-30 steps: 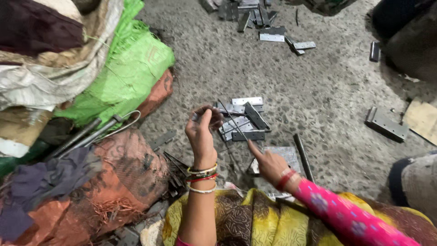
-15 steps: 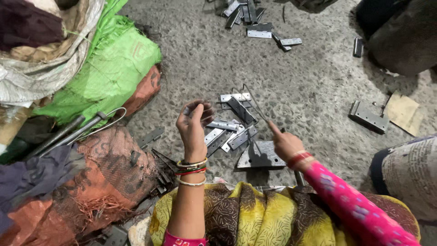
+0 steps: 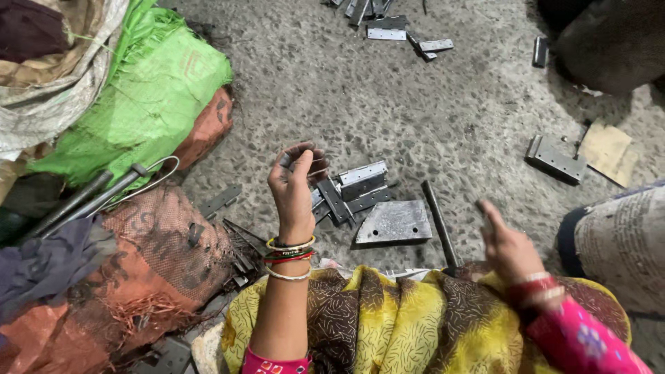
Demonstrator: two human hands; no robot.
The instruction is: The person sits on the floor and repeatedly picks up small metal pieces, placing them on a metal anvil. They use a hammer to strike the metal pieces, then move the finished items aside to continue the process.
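My left hand [image 3: 294,181] is raised above the rough concrete floor, bangles on its wrist. Its fingers are curled shut on a small grey metal piece [image 3: 287,159], and a thin wire-like pin shows beside the fingertips. Just past it a small heap of grey metal hinges [image 3: 355,188] lies on the floor. A flat metal plate [image 3: 395,221] and a dark rod [image 3: 438,223] lie to the right of the heap. My right hand [image 3: 509,246], in a pink sleeve, is blurred low at the right, apart from the left hand. I cannot make out anything in it.
A green woven sack [image 3: 149,97] and an orange mesh sack [image 3: 163,253] crowd the left, with metal rods [image 3: 83,197] between them. More hinges [image 3: 391,28] lie scattered at the top. A metal block [image 3: 554,158], a cardboard scrap [image 3: 606,147] and a printed sack [image 3: 620,242] are at the right.
My right hand has pulled away from the left hand, down and to the right. My left hand stays raised, still closed on the small metal piece.
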